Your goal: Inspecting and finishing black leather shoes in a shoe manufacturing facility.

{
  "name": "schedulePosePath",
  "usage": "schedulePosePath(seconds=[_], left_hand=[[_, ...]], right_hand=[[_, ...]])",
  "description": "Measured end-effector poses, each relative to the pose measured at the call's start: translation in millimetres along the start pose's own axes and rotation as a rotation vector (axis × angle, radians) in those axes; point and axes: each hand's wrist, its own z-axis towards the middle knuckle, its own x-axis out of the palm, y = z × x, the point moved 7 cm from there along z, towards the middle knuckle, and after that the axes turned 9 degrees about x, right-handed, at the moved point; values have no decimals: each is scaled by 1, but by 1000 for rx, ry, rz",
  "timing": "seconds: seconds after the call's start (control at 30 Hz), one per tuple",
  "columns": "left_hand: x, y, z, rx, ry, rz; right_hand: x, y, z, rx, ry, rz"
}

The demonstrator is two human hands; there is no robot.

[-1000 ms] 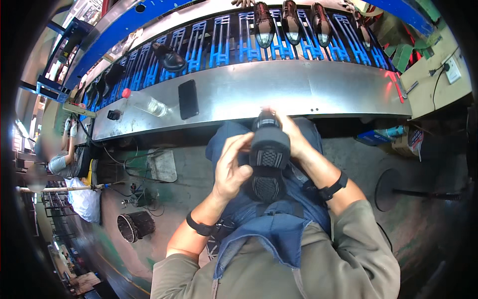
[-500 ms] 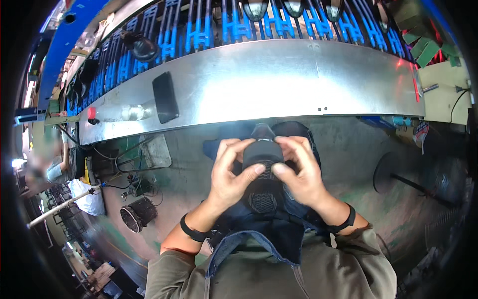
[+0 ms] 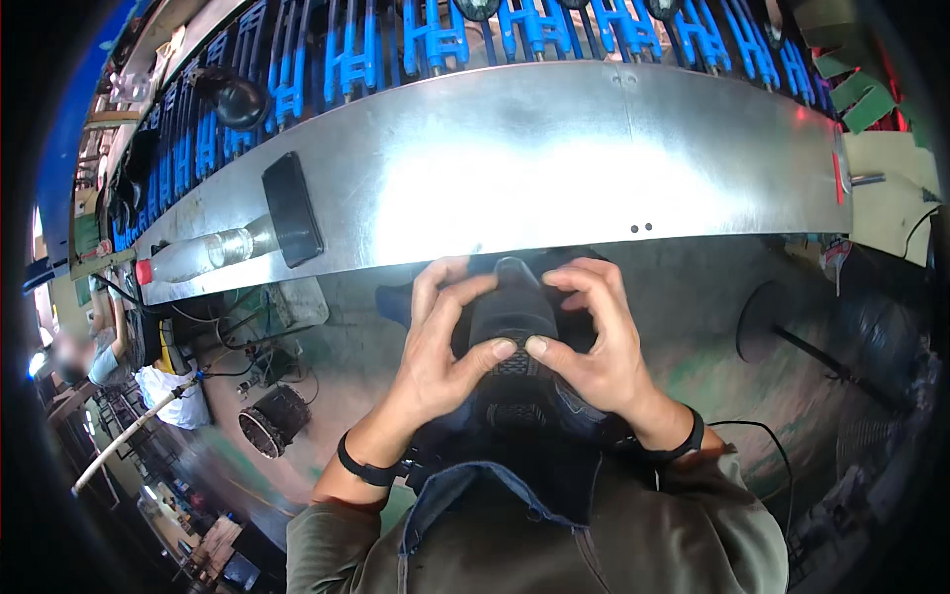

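Between my hands is a black shoe upper (image 3: 513, 315), rounded at its far end, with a mesh-textured patch on the side nearest me. It sits over my lap, just off the metal table's near edge. My left hand (image 3: 440, 332) grips its left side, thumb pressed on top and fingers curled along the flank. My right hand (image 3: 599, 342) mirrors this, its thumb tip close beside the left thumb and its fingers bent near the far right side. The undersides of both hands' grip are hidden.
Along my front runs a shiny metal table (image 3: 693, 148). On its left lie a black phone (image 3: 293, 210) and a clear bottle (image 3: 198, 255) with a red cap. Blue racks (image 3: 435, 35) holding dark shoe forms stand behind. A co-worker's arm (image 3: 117, 337) shows at far left.
My view has shifted, so the phone and bottle sit farther left. Both hands still hold the upper; their fingers have spread a little toward its far end.
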Motion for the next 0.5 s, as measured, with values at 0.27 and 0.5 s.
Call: schedulePosePath(seconds=[0.27,0.5], left_hand=[[31,-4,-71,41,-450,-120],[74,-25,-127,-142,93,-567]], right_hand=[[48,9,34,122,721,230],[2,111,-73,-359,377,244]])
